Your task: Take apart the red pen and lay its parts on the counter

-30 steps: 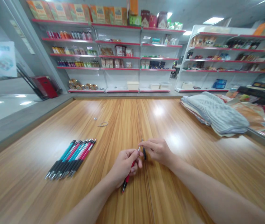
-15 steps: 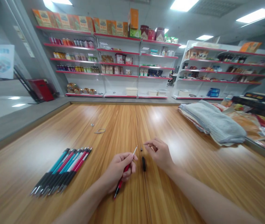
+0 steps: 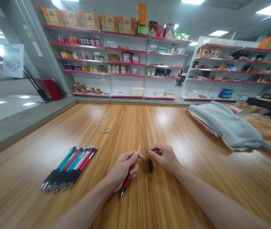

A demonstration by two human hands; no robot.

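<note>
My left hand is closed around a red pen with its tip pointing down toward me. A thin white rod, like a pen refill, sticks up from between the thumb and forefinger. On the right, my right hand has thumb and forefinger pinched at a small dark pen part, close to the table seam. Just below those fingertips lies a black pen grip-like piece, untouched. Left of my hands, several blue, red and white pens lie side by side, tips toward me.
On the wooden table, a looped grey tie and a small metallic piece lie farther back. Folded cloths and packages are stacked at right. Stocked shelves stand behind the table.
My right hand has come down to the small dark part on the table, and its fingertips have closed at it. My left hand keeps the pen and white rod. The view has shifted slightly.
</note>
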